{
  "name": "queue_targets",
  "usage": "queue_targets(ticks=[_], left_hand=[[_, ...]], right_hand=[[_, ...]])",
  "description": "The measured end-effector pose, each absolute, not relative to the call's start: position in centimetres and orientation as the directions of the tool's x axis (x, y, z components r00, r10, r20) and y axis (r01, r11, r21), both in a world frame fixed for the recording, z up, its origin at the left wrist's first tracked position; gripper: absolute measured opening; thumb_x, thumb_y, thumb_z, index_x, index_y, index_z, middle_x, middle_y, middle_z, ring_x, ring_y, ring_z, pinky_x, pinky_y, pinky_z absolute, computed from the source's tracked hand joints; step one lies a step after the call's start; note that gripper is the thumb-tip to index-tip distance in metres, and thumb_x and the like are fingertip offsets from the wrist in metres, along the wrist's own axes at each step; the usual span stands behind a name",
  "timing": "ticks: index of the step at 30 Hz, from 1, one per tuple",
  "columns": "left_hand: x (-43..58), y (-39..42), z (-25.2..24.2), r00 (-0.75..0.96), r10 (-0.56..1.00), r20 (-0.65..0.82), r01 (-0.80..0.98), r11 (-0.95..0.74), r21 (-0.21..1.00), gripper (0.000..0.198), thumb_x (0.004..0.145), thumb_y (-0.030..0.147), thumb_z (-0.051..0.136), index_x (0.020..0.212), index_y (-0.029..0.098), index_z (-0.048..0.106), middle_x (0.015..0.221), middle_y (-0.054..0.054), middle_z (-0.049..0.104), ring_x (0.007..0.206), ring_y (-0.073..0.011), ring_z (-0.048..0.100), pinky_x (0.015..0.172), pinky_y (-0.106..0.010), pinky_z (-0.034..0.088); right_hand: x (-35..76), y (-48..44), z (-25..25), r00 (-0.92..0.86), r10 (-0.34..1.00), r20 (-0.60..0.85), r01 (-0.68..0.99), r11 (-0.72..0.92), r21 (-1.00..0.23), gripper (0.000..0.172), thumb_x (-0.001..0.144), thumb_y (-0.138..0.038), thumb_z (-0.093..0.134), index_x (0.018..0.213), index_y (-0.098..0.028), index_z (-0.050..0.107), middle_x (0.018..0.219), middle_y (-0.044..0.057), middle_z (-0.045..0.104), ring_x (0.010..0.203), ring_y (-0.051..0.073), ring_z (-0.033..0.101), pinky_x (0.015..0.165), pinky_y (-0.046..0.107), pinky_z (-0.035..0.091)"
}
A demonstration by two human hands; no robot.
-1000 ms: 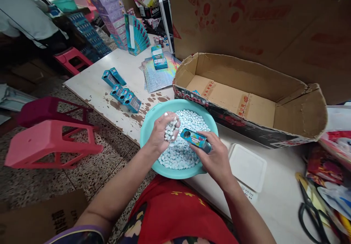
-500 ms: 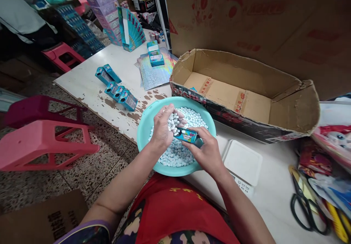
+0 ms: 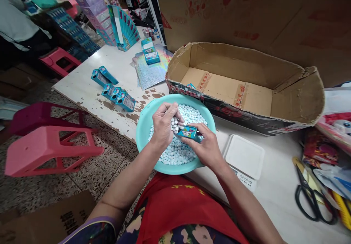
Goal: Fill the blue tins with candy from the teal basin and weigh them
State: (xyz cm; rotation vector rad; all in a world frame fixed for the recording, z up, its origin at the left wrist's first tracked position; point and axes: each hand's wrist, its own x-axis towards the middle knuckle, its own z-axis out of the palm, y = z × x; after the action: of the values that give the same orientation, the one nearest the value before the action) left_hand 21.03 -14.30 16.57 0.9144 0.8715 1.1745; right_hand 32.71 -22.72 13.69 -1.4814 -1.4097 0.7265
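A teal plastic basin [image 3: 145, 121] full of small pale blue candies [image 3: 189, 114] sits at the table's near edge. My left hand [image 3: 163, 125] is cupped over it, closed round a handful of the candies, its fingertips against the open end of a small blue box [image 3: 189, 131]. My right hand [image 3: 207, 147] grips that box from below and holds it level over the basin.
An open cardboard tray [image 3: 298, 97] lies behind the basin. A white scale [image 3: 244, 156] stands to its right, scissors [image 3: 312, 202] and packets further right. Several blue boxes [image 3: 117, 94] lie on the table at left. Pink stools [image 3: 49, 149] stand on the floor. A person sits at far left.
My left hand has brought its handful of candies across to the box's open end, and both hands have drawn together over the basin. The view has shifted slightly.
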Motion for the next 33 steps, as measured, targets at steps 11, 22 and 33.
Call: queue_targets(ticks=[11,22,33], left_hand=[[21.43,-14.38,16.42,0.084,0.994,-0.063,-0.358,0.089,0.929,0.041,0.078,0.047,0.072,0.062,0.018,0.048,0.058,0.004,0.048,0.046,-0.0063,0.046,0.040,-0.019,0.034],[21.67,-14.69,16.73,0.107,0.993,-0.048,-0.366,0.084,0.927,0.047,0.078,0.054,0.070,0.061,0.018,0.045,0.054,0.004,0.043,0.042,-0.0055,0.040,0.037,-0.020,0.029],[21.99,-14.59,16.55,0.022,1.000,0.023,-0.380,-0.013,0.925,0.039,0.084,0.046,0.065,0.061,0.019,0.048,0.058,0.003,0.047,0.050,-0.0075,0.046,0.046,-0.021,0.037]], right_hand=[[32.05,-23.03,14.19,0.139,0.956,0.259,0.539,0.146,-0.829,0.030,0.080,-0.023,0.071,0.109,-0.023,0.064,0.103,0.007,0.067,0.098,0.025,0.061,0.086,0.040,0.048],[32.24,-22.94,13.45,0.173,0.939,0.297,0.509,0.173,-0.843,0.032,0.081,-0.025,0.071,0.111,-0.026,0.064,0.104,0.005,0.067,0.100,0.024,0.062,0.088,0.039,0.050],[32.73,-22.95,13.93,0.184,0.935,0.303,0.502,0.176,-0.847,0.034,0.080,-0.023,0.073,0.113,-0.028,0.066,0.108,0.004,0.067,0.102,0.024,0.062,0.092,0.040,0.049]])
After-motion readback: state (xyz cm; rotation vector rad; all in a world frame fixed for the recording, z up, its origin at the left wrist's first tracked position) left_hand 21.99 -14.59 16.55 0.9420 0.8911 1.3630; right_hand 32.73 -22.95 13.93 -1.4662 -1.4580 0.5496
